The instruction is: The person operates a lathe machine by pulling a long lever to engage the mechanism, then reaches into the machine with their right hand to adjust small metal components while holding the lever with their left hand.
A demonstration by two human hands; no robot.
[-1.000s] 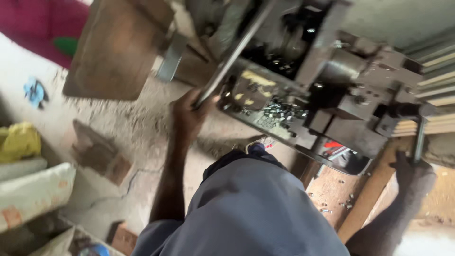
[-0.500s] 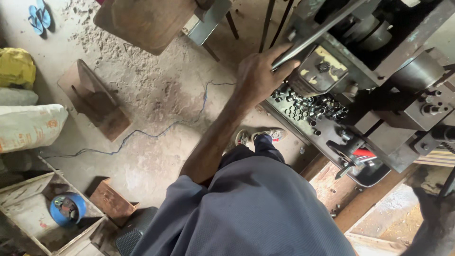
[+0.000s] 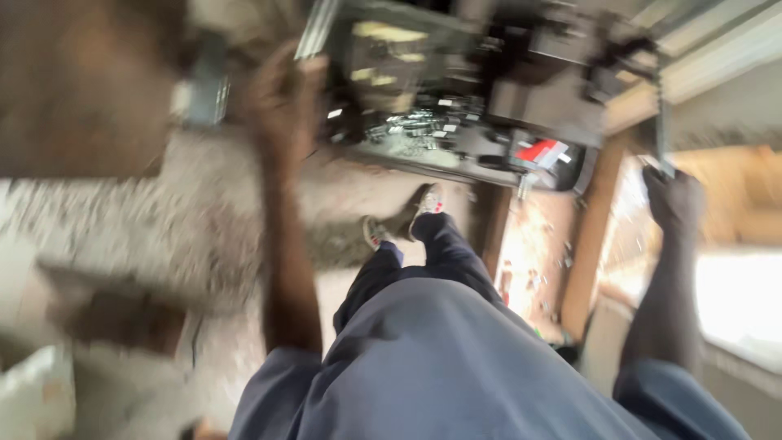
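Observation:
The view is blurred by motion. My left hand (image 3: 281, 102) is raised and closed on a long flat metal strip (image 3: 316, 28) that runs up into a dark metal machine (image 3: 489, 90). My right hand (image 3: 673, 200) grips a dark lever handle (image 3: 660, 134) hanging from the machine's right side. Small shiny metal pieces (image 3: 415, 130) lie in the machine's tray between my hands. My grey-blue shirt and dark trousers fill the lower middle, with my shoes (image 3: 399, 216) on the floor beneath the machine.
A brown board (image 3: 81, 90) stands at upper left above the gritty concrete floor (image 3: 155, 220). A wooden post (image 3: 590, 244) props the machine at right. A red object (image 3: 539, 151) lies near the tray. A pale sack (image 3: 32, 399) sits at lower left.
The camera has swung right and up, blurring everything. My right hand, cut off at the edge before, is in view again on the lever. My left hand stays on the strip.

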